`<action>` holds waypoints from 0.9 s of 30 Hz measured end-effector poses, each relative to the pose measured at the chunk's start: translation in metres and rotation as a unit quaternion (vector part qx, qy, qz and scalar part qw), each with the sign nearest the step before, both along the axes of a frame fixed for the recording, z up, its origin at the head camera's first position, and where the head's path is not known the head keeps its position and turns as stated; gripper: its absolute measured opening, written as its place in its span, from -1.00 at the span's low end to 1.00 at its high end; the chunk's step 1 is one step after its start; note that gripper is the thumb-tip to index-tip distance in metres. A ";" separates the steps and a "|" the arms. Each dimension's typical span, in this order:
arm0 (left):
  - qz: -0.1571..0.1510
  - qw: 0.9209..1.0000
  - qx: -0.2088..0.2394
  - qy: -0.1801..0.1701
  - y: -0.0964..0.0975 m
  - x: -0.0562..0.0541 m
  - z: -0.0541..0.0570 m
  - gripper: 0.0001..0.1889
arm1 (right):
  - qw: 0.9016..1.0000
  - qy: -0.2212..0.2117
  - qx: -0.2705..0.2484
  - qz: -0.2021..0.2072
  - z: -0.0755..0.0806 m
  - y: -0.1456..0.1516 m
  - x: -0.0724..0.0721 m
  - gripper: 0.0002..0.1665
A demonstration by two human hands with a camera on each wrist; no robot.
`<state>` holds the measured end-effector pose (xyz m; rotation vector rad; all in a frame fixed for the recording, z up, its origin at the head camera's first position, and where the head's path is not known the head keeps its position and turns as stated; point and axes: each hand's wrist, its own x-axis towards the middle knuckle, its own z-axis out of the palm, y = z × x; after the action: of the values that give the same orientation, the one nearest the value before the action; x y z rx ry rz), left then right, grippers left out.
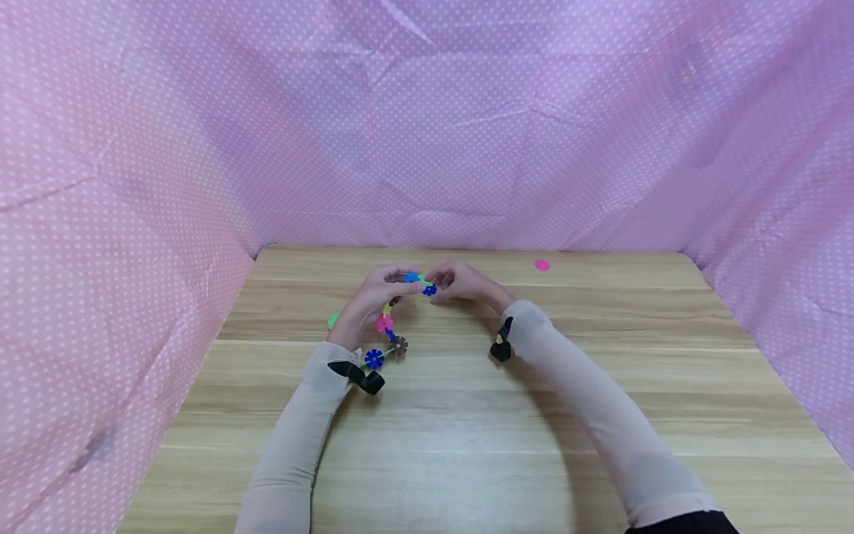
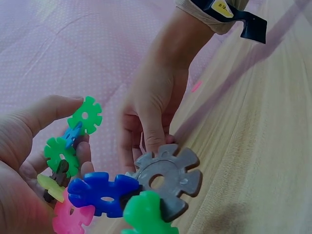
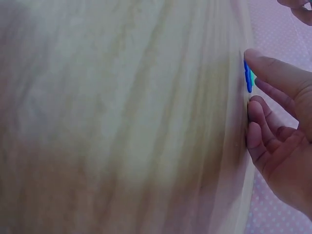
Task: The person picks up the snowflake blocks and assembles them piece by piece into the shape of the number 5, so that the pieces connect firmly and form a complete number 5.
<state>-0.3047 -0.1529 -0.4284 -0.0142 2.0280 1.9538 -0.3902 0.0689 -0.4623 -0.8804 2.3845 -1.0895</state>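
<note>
My left hand (image 1: pixel 368 298) grips the upper end of a chain of notched plastic snowflake discs, its green disc (image 2: pixel 87 116) near the thumb tip. Below the palm the chain curves down through a pink disc (image 2: pixel 73 214), a blue disc (image 2: pixel 103 194) and a grey disc (image 2: pixel 168 178). From the right, my right hand (image 1: pixel 465 282) meets this upper end, thumb and index finger pinching a dark blue snowflake disc (image 3: pixel 247 75). Green shows just behind that disc. Whether the two are slotted together I cannot tell.
A loose pink disc (image 1: pixel 542 265) lies near the back edge of the wooden table (image 1: pixel 600 415). Another green disc (image 1: pixel 333 320) shows beside the left wrist. Pink dotted cloth (image 1: pixel 427 148) hangs behind the table and along both sides.
</note>
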 end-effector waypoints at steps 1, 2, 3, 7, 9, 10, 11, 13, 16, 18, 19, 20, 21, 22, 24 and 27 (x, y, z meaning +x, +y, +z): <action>-0.002 1.000 -0.001 0.000 0.000 0.000 0.000 -0.38 | 1.000 0.004 0.002 0.000 0.000 -0.001 0.000 -0.51; -0.001 1.000 -0.002 0.000 0.000 0.000 0.000 -0.38 | 1.000 0.011 0.005 0.001 0.000 -0.001 0.000 -0.53; 0.000 1.000 -0.004 -0.001 0.000 0.000 0.000 -0.38 | 1.000 0.016 0.008 0.001 0.000 -0.002 0.000 -0.55; 0.004 1.000 -0.012 0.002 0.002 -0.001 -0.001 -0.38 | 1.000 0.027 0.015 -0.001 -0.001 -0.003 0.001 -0.63; 0.006 1.000 -0.014 0.006 0.002 -0.001 -0.002 -0.39 | 1.000 0.025 0.014 -0.002 -0.001 -0.004 0.001 -0.66; 0.006 1.000 -0.014 0.008 0.002 -0.001 -0.002 -0.38 | 1.000 0.023 0.012 -0.004 -0.001 -0.004 0.001 -0.67; 0.006 1.000 -0.014 0.010 0.003 -0.001 -0.002 -0.38 | 1.000 0.017 0.009 -0.006 -0.001 -0.003 0.001 -0.69; 0.006 1.000 -0.016 0.014 0.003 -0.001 -0.003 -0.38 | 1.000 0.008 0.006 -0.011 0.000 -0.003 0.001 -0.70; 0.005 1.000 -0.017 0.020 0.004 -0.002 -0.004 -0.39 | 1.000 -0.007 -0.003 -0.019 0.000 -0.001 0.003 -0.71; 0.006 0.999 -0.020 0.025 0.004 -0.002 -0.005 -0.41 | 1.000 -0.012 -0.010 -0.027 0.000 0.000 0.004 -0.71; 0.008 0.999 -0.020 0.027 0.004 -0.002 -0.005 -0.42 | 0.999 -0.016 -0.015 -0.032 0.000 0.001 0.006 -0.71; 0.010 0.999 -0.020 0.029 0.004 -0.002 -0.005 -0.44 | 0.999 -0.019 -0.020 -0.037 0.000 0.002 0.006 -0.71; 0.011 0.999 -0.019 0.031 0.004 -0.002 -0.005 -0.46 | 0.999 -0.022 -0.026 -0.042 0.000 0.002 0.008 -0.71; 0.012 0.999 -0.019 0.032 0.004 -0.002 -0.005 -0.48 | 0.998 -0.023 -0.031 -0.046 -0.001 0.002 0.009 -0.71; 0.014 0.999 -0.013 0.033 0.004 -0.002 -0.005 -0.53 | 0.997 -0.024 -0.042 -0.054 -0.001 0.003 0.011 -0.73; 0.015 0.999 -0.005 0.032 0.004 -0.001 -0.004 -0.53 | 0.996 -0.022 -0.055 -0.063 0.000 0.003 0.014 -0.76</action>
<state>-0.3057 -0.1489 -0.4321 0.0165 2.0895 1.9862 -0.3757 0.0720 -0.4627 -0.7425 2.3903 -1.2850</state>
